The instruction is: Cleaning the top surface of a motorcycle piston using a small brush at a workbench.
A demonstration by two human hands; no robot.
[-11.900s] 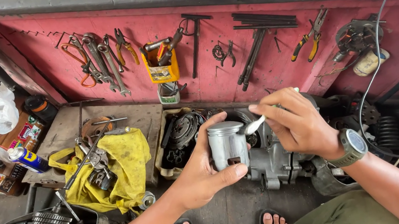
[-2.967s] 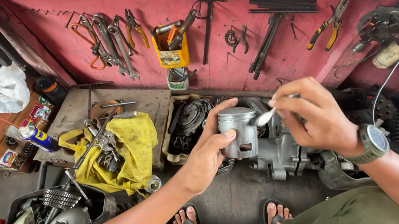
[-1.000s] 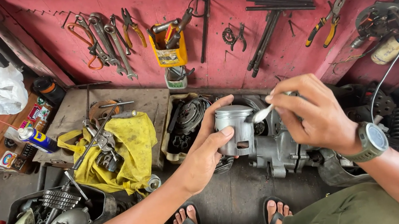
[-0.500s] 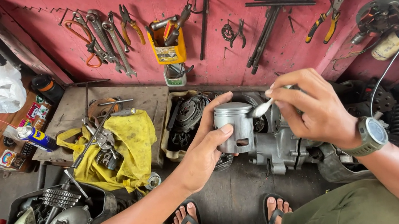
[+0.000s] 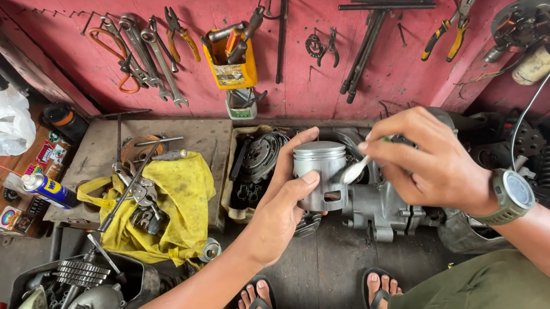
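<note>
You are gripping a silver piston (image 5: 323, 172) in your left hand (image 5: 282, 205), fingers curled around its left side and the thumb pressing on its skirt, so the hand is closed around it rather than flat. The piston is a short metal cylinder with a flat, dull crown, ring grooves just under the top and a dark pin hole low on the side. It is standing upright, its long axis running vertical, crown facing up toward you. You are holding it in the air in front of your knees, just above the grey engine casing (image 5: 381, 207) lying on the floor.

Your right hand (image 5: 426, 166) is pinching a small pale-tipped tool (image 5: 356, 169), fingers bunched tight around its handle, and the tip is touching the piston's right side. A green-strapped watch (image 5: 513, 195) is sitting on that wrist.

To the left, a yellow cloth (image 5: 174, 197) is carrying loose metal parts. Beyond everything, wrenches (image 5: 146, 49) and pliers (image 5: 452, 32) are hanging on the red wall (image 5: 410, 72). Your sandalled feet (image 5: 314, 300) are showing below.
</note>
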